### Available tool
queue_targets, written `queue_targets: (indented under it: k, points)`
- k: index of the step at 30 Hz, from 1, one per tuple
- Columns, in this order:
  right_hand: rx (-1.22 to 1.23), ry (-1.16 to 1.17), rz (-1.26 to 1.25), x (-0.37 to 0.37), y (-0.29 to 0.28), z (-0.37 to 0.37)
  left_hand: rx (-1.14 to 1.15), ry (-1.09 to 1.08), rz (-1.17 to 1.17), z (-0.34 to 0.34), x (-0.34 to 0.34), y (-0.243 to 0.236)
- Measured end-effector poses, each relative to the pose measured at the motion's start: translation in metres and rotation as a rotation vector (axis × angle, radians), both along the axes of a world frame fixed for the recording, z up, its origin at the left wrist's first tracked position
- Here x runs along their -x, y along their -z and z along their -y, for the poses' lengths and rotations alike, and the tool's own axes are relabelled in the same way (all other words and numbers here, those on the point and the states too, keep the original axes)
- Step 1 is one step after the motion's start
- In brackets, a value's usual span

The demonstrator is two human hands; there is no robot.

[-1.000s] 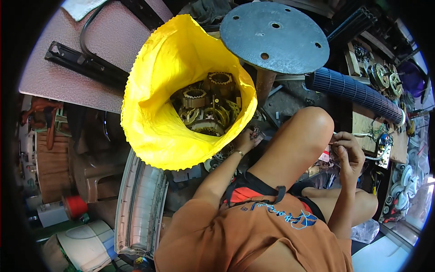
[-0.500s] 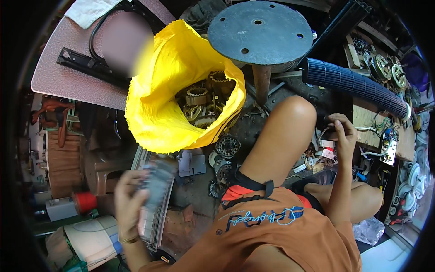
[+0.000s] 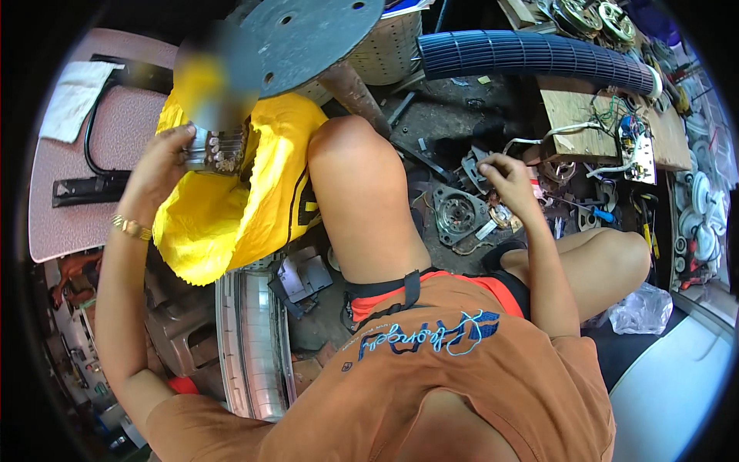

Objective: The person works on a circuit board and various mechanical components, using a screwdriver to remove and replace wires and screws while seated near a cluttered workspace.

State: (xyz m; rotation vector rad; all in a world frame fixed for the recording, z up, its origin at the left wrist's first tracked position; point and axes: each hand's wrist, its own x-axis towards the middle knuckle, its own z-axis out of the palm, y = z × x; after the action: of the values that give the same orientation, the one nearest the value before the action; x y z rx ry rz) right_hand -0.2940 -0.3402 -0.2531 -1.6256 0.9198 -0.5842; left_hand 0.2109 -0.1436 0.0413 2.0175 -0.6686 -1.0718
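My left hand (image 3: 163, 158) grips a silvery metal part (image 3: 214, 150) with a ridged, laminated side, held over the yellow woven sack (image 3: 198, 223). A blurred patch covers the part's top and some of the sack's mouth; the sack's contents are hidden. My right hand (image 3: 504, 177), fingers curled, is beside my knee above scattered metal parts; anything in its fingers is too small to make out. A round-holed metal housing (image 3: 454, 215) lies below it, and a blue-handled screwdriver (image 3: 603, 215) is farther right.
A round steel plate (image 3: 308, 27) on a post stands ahead; a long dark fan roller (image 3: 531, 52) lies right of it. A wired circuit board (image 3: 637, 146) rests by plywood. At left is a pink tabletop (image 3: 54, 215); a long pale plastic housing (image 3: 250, 339) lies below the sack.
My left hand has risen from low beside the sack to over it, bringing the metal part. The view has shifted, and the sack now appears slumped, its contents out of sight.
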Motion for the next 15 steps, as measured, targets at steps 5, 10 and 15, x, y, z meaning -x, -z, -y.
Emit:
queue_targets:
  k: [5, 10, 15]
  points:
    - [0.025, -0.111, -0.255, -0.003, 0.069, -0.01, -0.133, -0.051, 0.383, 0.004, -0.046, 0.098]
    - [0.29, -0.178, -0.855, 0.015, 0.145, -0.015, -0.387, 0.348, 0.428, 0.017, -0.012, 0.132]
    - [0.238, -0.161, -1.028, 0.013, 0.195, -0.04, -0.443, 0.53, -0.027, -0.02, 0.048, 0.108]
